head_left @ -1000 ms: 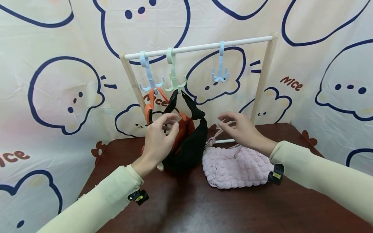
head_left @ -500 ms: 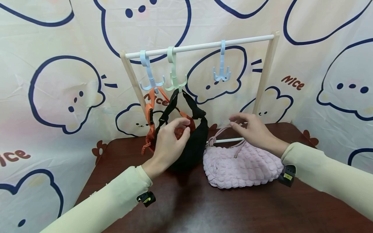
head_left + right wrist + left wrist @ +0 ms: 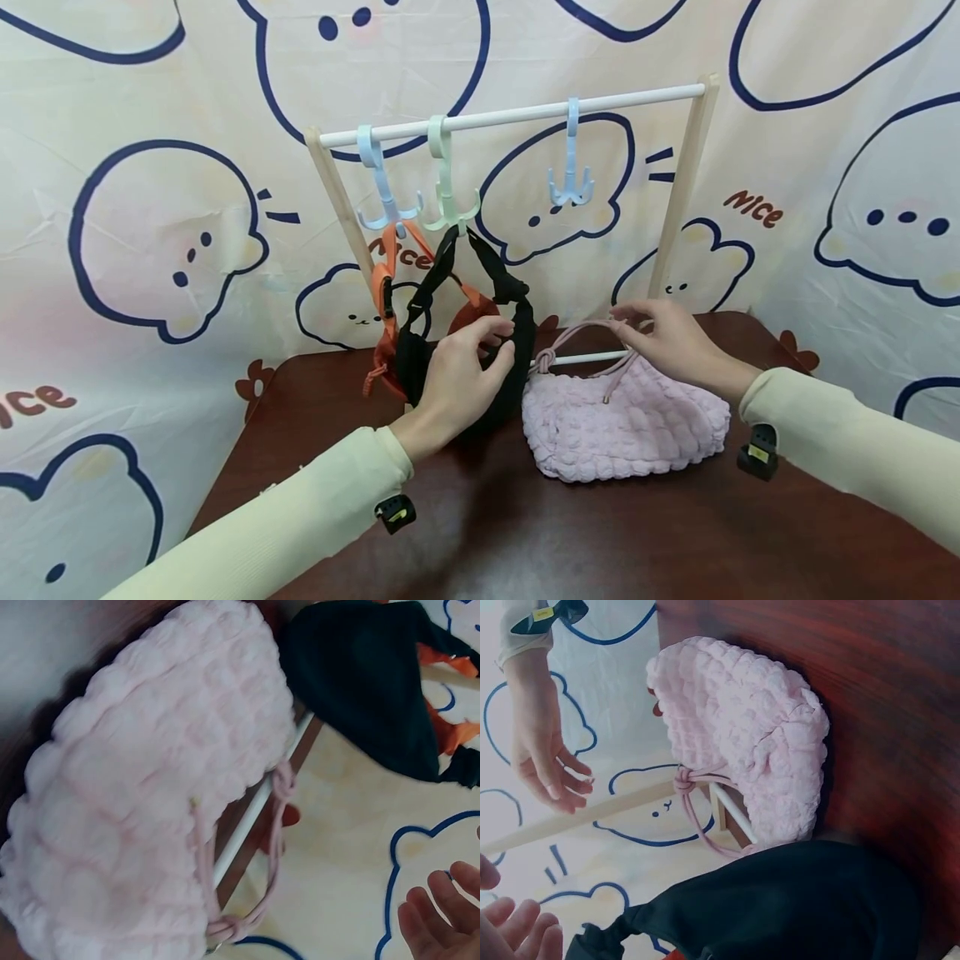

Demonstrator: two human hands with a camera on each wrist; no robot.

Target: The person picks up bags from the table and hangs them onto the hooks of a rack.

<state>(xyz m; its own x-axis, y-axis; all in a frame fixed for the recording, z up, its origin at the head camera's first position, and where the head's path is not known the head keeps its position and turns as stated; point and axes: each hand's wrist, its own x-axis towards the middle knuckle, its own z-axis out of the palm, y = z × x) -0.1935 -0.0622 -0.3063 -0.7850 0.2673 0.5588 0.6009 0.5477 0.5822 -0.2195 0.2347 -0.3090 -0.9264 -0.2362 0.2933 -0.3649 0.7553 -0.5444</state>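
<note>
Nearest, two pale sleeves (image 3: 262,529) reach in over the dark table (image 3: 600,542), a wrist cam strapped to each. L hand (image 3: 461,379): fingers loosely bent, moderate gap btwn thumb & fingertips, holds nothing; in head view it overlaps the black bag, but L wrist cam has its fingers apart from it. R hand (image 3: 671,342): fingers loosely bent too, gap narrower, nothing in it; head view lines its fingertips up w/ the strap (image 3: 277,825), yet both wrist cams show it clear of the loop. Pink bag (image 3: 622,433) sits on the table below & btwn the hands, puffy, strap looped up at back, knotted at its ends. For a good hold, IMO: pinch mid-loop, not the knots; thumb one side, fingers other; go gently, bag looks soft & prob. sags; keep L clear of the black bag so nothing swings. Alongside, black bag (image 3: 360,682) hangs off the green hook (image 3: 446,179), orange bag (image 3: 386,358) off the left blue hook (image 3: 384,183). Right blue hook (image 3: 572,162) bears nothing. All 3 hooks on the white rod (image 3: 517,119); cartoon-print cloth (image 3: 112,375) behind.
</note>
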